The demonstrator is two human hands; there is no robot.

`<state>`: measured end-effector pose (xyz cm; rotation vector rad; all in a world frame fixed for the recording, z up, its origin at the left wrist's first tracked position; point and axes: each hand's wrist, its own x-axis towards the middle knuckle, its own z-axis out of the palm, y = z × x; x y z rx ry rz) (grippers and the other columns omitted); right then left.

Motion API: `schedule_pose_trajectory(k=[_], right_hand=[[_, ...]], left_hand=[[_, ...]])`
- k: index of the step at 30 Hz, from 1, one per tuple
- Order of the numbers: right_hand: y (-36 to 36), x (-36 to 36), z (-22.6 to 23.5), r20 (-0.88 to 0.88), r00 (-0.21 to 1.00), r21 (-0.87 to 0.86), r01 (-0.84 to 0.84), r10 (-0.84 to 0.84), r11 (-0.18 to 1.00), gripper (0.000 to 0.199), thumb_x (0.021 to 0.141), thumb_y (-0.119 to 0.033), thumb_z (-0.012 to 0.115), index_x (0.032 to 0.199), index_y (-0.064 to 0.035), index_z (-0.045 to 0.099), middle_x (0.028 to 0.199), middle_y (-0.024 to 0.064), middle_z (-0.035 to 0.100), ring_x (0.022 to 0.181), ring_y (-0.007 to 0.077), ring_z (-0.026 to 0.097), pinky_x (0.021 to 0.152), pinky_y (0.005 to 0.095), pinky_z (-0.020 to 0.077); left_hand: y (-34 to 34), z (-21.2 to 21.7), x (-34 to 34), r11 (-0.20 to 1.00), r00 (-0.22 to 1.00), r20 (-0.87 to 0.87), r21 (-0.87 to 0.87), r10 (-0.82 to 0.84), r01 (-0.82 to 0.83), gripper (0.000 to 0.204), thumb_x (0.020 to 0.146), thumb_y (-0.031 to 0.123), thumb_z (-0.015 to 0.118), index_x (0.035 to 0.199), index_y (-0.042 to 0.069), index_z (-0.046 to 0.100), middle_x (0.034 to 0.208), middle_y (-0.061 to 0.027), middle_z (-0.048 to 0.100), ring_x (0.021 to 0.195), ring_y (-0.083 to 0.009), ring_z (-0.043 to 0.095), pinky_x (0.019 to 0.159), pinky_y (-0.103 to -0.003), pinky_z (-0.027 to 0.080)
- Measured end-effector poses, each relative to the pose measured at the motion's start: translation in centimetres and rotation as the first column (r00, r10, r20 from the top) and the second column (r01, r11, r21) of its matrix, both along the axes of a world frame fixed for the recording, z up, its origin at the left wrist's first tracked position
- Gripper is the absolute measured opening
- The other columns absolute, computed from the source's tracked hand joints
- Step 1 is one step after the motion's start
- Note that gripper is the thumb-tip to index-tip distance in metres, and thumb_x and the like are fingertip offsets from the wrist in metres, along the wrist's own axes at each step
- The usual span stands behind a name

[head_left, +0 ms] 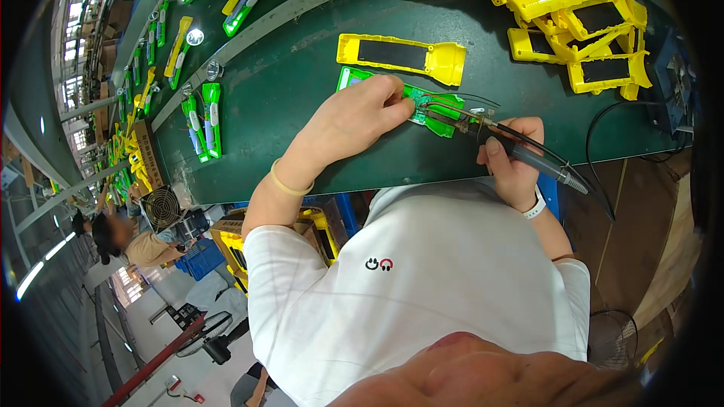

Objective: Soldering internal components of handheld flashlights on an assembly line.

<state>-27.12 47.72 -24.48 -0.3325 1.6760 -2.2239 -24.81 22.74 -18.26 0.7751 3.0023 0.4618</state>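
Left hand [353, 122] pressing fingers down on green casing half [407, 102] lying on dark green bench [302, 75], right hand [516, 158] gripping soldering iron [520, 152], tip touching casing, 1 yellow shell [400, 56] resting just beyond.

You are on a factory assembly line, at a long dark-green bench [302, 68] that runs away along your left into the hall. Down its far edge lie rows of half-built green housings [202, 117] and yellow housings [178, 47], one after another, with small round reflectors [194, 37] among them. At the bench's far right corner a heap of empty yellow shells [573, 7] waits in bulk. A soldering iron [520, 152] with its cable lies over the near edge. Another worker [132, 241] sits farther down the line, beside a small fan [161, 207] and cardboard cartons [230, 245]. Strip lights [79, 0] and long windows line the hall.
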Motion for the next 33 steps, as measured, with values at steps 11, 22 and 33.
schedule_pose_trajectory(k=[11,22,33], right_hand=[[-0.29,-0.05,-0.23,-0.067,0.998,0.042,-0.015,0.018,0.999,0.029,0.082,-0.001,0.061,0.095,-0.0032,0.034,0.083,0.0076,0.052,0.062,0.0095,0.055,0.054,0.0218,0.0464],[0.34,0.03,-0.43,-0.002,0.999,-0.118,0.053,-0.053,0.992,0.027,0.085,-0.006,0.059,0.096,-0.0044,0.035,0.079,0.0075,0.050,0.055,0.0105,0.052,0.048,0.0219,0.0430],[0.40,0.05,-0.54,-0.002,0.994,-0.103,0.109,-0.110,0.989,0.026,0.086,-0.010,0.058,0.097,-0.0052,0.035,0.077,0.0072,0.050,0.051,0.0094,0.050,0.042,0.0204,0.0382]], left_hand=[[0.14,-0.04,0.01,0.999,1.000,-0.001,0.028,0.016,-0.016,0.020,0.068,0.002,0.065,0.086,0.007,0.060,0.082,-0.0069,0.049,0.067,-0.0202,0.054,0.054,-0.030,0.047],[0.17,0.09,0.13,0.998,0.995,0.092,0.047,0.043,-0.048,0.014,0.076,0.008,0.055,0.090,0.006,0.055,0.086,-0.0106,0.049,0.077,-0.0260,0.055,0.061,-0.035,0.047],[0.22,-0.20,0.13,0.977,0.983,-0.160,0.204,0.090,-0.056,0.021,0.071,0.011,0.066,0.089,0.006,0.056,0.088,-0.0099,0.050,0.077,-0.0272,0.053,0.064,-0.037,0.046]])
